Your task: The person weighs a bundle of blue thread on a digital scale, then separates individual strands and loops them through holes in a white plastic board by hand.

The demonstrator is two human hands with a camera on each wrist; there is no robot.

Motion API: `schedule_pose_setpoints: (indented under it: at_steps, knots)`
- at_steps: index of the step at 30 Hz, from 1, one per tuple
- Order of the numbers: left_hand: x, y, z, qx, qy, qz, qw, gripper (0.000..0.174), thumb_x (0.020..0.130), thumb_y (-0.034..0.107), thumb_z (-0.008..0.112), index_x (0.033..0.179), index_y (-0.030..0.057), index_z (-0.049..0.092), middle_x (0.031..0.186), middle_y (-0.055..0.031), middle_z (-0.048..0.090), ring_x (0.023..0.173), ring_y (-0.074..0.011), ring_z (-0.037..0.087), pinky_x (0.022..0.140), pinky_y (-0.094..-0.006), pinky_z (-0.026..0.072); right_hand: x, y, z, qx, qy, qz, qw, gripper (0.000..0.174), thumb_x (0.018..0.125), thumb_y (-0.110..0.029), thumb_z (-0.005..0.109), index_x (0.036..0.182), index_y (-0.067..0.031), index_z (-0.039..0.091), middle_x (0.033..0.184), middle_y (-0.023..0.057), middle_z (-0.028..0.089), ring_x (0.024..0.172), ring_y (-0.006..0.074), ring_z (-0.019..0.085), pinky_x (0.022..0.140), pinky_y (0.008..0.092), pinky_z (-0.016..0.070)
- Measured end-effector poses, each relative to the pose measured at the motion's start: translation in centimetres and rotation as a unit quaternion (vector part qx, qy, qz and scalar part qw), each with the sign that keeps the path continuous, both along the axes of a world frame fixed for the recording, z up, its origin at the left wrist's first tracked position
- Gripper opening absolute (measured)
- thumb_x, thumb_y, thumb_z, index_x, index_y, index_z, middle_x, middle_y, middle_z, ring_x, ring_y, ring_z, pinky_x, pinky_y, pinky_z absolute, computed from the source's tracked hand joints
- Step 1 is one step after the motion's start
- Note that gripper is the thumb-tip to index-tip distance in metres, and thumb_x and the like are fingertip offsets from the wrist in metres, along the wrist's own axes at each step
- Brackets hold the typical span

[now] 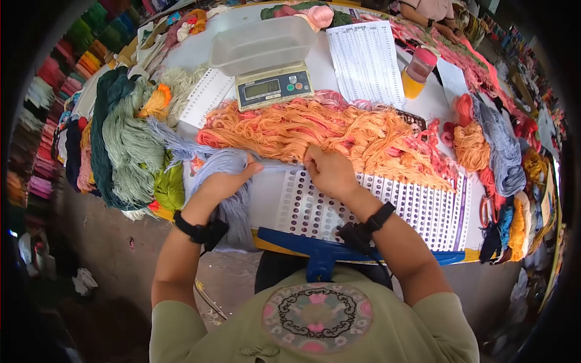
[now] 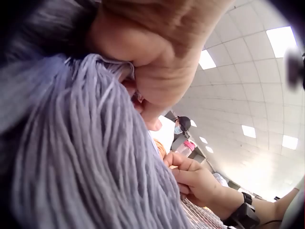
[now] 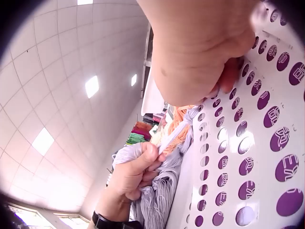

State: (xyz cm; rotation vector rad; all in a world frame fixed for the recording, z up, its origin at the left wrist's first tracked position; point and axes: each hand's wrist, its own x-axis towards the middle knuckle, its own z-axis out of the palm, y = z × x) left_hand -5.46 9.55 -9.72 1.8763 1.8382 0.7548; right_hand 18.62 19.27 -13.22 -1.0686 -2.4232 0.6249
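My left hand (image 1: 225, 183) grips a bundle of lavender-grey thread (image 1: 235, 209), which drapes over the hand and hangs past the table's front edge. In the left wrist view the thread (image 2: 95, 152) falls in many loose strands beside the palm. A thin stretch of the same thread (image 3: 178, 131) runs taut from the left hand to my right hand (image 1: 331, 174). The right fingers are curled and pinch its end, partly hidden behind the hand in the right wrist view. Just beyond both hands lies a heap of orange and pink thread (image 1: 290, 130).
A white card with rows of punched holes (image 1: 399, 209) lies under the right forearm. Behind the orange heap stands a digital scale (image 1: 275, 88) bearing a clear plastic tub (image 1: 263, 45). Green skeins (image 1: 130, 142) pile up at left; a pink-lidded jar (image 1: 419, 71) and printed sheet (image 1: 366, 60) lie at back right.
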Motion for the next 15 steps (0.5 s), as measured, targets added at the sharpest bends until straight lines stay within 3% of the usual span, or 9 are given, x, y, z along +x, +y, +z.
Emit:
schedule_pose_setpoints:
  at_steps: [3, 5, 6, 8, 9, 11, 12, 13, 15]
  knots:
    - [-1.8, -0.7, -0.7, -0.017, -0.001, 0.023, 1.0, 0.024, 0.089, 0.028, 0.064, 0.093, 0.0046, 0.066, 0.083, -0.006, 0.063, 0.071, -0.0167, 0.055, 0.066, -0.0291, 0.0447, 0.0, 0.1, 0.4, -0.017, -0.036, 0.0, 0.999, 0.013, 0.09, -0.024, 0.05, 0.093, -0.0117, 0.054, 0.07, 0.0153, 0.065, 0.068, 0.0348, 0.065, 0.062, 0.0467, 0.0494]
    - [-2.6, -0.4, -2.0, 0.001, -0.218, 0.139, 0.966, 0.035, 0.092, 0.037, 0.06, 0.105, 0.0059, 0.065, 0.1, -0.0052, 0.067, 0.085, -0.0196, 0.06, 0.072, -0.0319, 0.0468, 0.1, 0.2, 0.1, -0.016, -0.034, 0.0, 0.999, 0.014, 0.09, -0.024, 0.05, 0.095, -0.0111, 0.054, 0.074, 0.0157, 0.065, 0.073, 0.0349, 0.065, 0.064, 0.0459, 0.0497]
    - [-2.2, -0.6, -0.9, 0.009, -0.218, 0.141, 0.966, 0.035, 0.092, 0.037, 0.06, 0.105, 0.0059, 0.065, 0.1, -0.0052, 0.067, 0.085, -0.0196, 0.06, 0.072, -0.0319, 0.0468, 0.2, 0.3, 0.1, -0.008, -0.033, 0.003, 0.999, 0.014, 0.09, -0.024, 0.05, 0.095, -0.0111, 0.054, 0.074, 0.0157, 0.065, 0.073, 0.0349, 0.065, 0.064, 0.0459, 0.0497]
    - [-0.9, -2.4, 3.2, 0.039, -0.544, 0.093, 0.833, 0.052, 0.095, 0.045, 0.053, 0.13, 0.0081, 0.052, 0.13, -0.0071, 0.055, 0.104, -0.0189, 0.058, 0.073, -0.0307, 0.0481, 0.2, 0.2, 0.1, -0.017, -0.013, 0.011, 1.0, 0.013, 0.09, -0.023, 0.054, 0.095, -0.0104, 0.055, 0.073, 0.0149, 0.064, 0.073, 0.0333, 0.064, 0.064, 0.0432, 0.0492]
    - [0.1, -3.3, 4.7, 0.051, -0.542, 0.102, 0.833, 0.052, 0.095, 0.045, 0.053, 0.13, 0.0081, 0.052, 0.13, -0.0071, 0.055, 0.104, -0.0189, 0.058, 0.073, -0.0307, 0.0481, 0.0, -0.2, 0.3, -0.011, -0.011, 0.025, 1.0, 0.013, 0.09, -0.023, 0.054, 0.095, -0.0104, 0.055, 0.073, 0.0149, 0.064, 0.073, 0.0333, 0.064, 0.064, 0.0432, 0.0492]
    - [2.4, -4.3, 7.3, 0.063, -0.672, -0.044, 0.737, 0.067, 0.094, 0.052, 0.047, 0.143, 0.0068, 0.035, 0.148, -0.0101, 0.035, 0.121, -0.0206, 0.05, 0.075, -0.0307, 0.052, -0.4, -0.9, 0.7, -0.134, 0.129, -0.009, 0.982, 0.014, 0.087, -0.017, 0.062, 0.096, -0.0089, 0.055, 0.067, 0.0116, 0.061, 0.065, 0.0255, 0.063, 0.06, 0.0369, 0.0476]
    - [3.2, -4.6, 8.2, 0.072, -0.669, -0.045, 0.738, 0.067, 0.094, 0.052, 0.047, 0.143, 0.0068, 0.035, 0.148, -0.0101, 0.035, 0.121, -0.0206, 0.05, 0.075, -0.0307, 0.052, -0.7, -1.1, 0.6, -0.195, 0.219, 0.0, 0.956, 0.017, 0.084, -0.01, 0.068, 0.098, -0.008, 0.058, 0.069, 0.0069, 0.059, 0.062, 0.0162, 0.057, 0.058, 0.0297, 0.045]
    - [4.1, -4.8, 8.8, 0.065, -0.672, -0.073, 0.734, 0.069, 0.094, 0.051, 0.048, 0.144, 0.0048, 0.034, 0.148, -0.0106, 0.033, 0.124, -0.02, 0.048, 0.075, -0.0299, 0.0537, -1.2, -1.9, 2.7, -0.19, 0.22, 0.003, 0.957, 0.017, 0.084, -0.01, 0.068, 0.098, -0.008, 0.058, 0.069, 0.0069, 0.059, 0.062, 0.0162, 0.057, 0.058, 0.0297, 0.045]
    - [5.5, -4.9, 9.0, 0.054, -0.674, -0.109, 0.728, 0.072, 0.094, 0.05, 0.049, 0.144, 0.0029, 0.032, 0.149, -0.011, 0.031, 0.126, -0.0194, 0.047, 0.076, -0.0292, 0.0553, -1.5, -4.3, 6.6, -0.213, 0.351, 0.084, 0.908, 0.022, 0.084, -0.008, 0.069, 0.104, -0.0072, 0.061, 0.082, 0.004, 0.058, 0.064, 0.0111, 0.051, 0.058, 0.0248, 0.0428]
